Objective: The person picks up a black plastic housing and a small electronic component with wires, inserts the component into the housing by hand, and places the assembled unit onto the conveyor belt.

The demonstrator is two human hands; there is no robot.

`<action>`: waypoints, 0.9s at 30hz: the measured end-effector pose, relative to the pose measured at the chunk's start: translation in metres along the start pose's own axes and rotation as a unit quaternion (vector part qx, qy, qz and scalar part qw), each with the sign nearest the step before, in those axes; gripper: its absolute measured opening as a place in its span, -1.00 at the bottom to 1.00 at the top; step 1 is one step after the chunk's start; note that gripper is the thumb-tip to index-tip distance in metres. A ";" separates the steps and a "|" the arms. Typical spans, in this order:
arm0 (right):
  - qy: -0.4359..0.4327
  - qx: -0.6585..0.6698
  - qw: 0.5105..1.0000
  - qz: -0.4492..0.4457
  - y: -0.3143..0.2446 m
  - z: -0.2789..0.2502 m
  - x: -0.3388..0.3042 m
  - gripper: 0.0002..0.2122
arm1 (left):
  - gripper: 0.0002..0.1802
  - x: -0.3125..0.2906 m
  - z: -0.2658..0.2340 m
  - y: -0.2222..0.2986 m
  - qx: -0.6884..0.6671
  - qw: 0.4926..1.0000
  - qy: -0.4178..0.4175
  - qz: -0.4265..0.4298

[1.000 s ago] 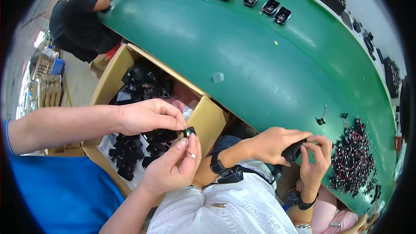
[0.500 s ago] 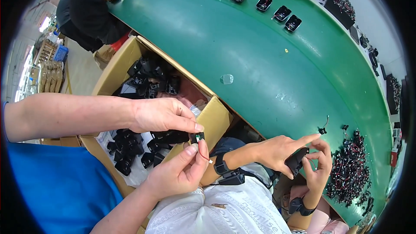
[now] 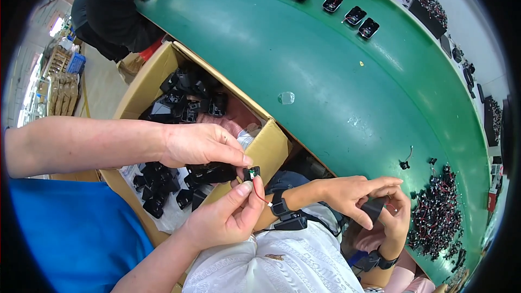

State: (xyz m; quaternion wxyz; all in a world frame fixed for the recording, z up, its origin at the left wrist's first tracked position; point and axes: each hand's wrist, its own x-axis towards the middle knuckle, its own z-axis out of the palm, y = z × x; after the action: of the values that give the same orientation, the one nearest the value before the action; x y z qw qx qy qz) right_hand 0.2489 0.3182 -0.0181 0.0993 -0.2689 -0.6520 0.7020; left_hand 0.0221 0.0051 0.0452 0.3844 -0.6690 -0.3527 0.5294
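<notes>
Over the green table's front edge, my left hand (image 3: 350,199) and my right hand (image 3: 396,220) hold a black plastic housing (image 3: 373,208) between them. My left fingers curve over its top, with the thumb on the near side. The right fingers pinch its right end, where a short red wire (image 3: 390,205) shows. What lies inside the housing is hidden. A heap of small black parts with red wires (image 3: 437,222) lies beside my right hand. One loose black part with a wire (image 3: 405,164) lies just beyond my hands.
At left, a co-worker's hands (image 3: 225,206) hold a small black part with a green board (image 3: 252,173), close to my left forearm. A cardboard box (image 3: 274,144) contains black housings. Filled black housings (image 3: 355,16) line the table's (image 3: 233,49) far side. Two people (image 3: 114,13) sit far left.
The black housing has turned and tilted in my hands. My left forefinger, stretched out before, now bends over it. The co-worker's small part has turned slightly.
</notes>
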 end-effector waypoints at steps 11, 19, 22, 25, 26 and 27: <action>0.041 0.104 0.993 0.022 0.010 0.008 0.005 -0.76 | -0.80 -0.003 0.002 -0.006 -0.010 1.000 0.013 0.020; -0.011 -0.031 0.999 -0.024 0.014 -0.001 0.005 -0.61 | -0.72 -0.007 0.001 -0.011 0.050 0.998 -0.010 0.036; 0.026 -0.060 0.997 -0.050 0.015 0.004 0.003 -0.59 | -0.71 -0.006 0.001 -0.005 0.053 0.997 -0.008 0.053; 0.107 -0.042 0.990 -0.076 -0.004 0.032 0.004 -0.57 | -0.71 -0.007 -0.001 -0.003 0.041 0.997 0.007 0.070; 0.108 -0.042 0.990 -0.076 -0.001 0.030 0.004 -0.57 | -0.73 -0.008 -0.002 -0.003 0.036 0.996 0.018 0.082; 0.112 -0.085 0.983 -0.119 0.005 0.027 0.006 -0.57 | -0.73 -0.009 -0.003 -0.003 0.035 0.996 0.019 0.082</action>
State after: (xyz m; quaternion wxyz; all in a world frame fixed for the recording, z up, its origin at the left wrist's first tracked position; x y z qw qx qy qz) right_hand 0.2312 0.2970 -0.0246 0.2317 -0.2740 -0.7214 0.5924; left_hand 0.0229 -0.0021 0.0519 0.3700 -0.6913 -0.2706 0.5585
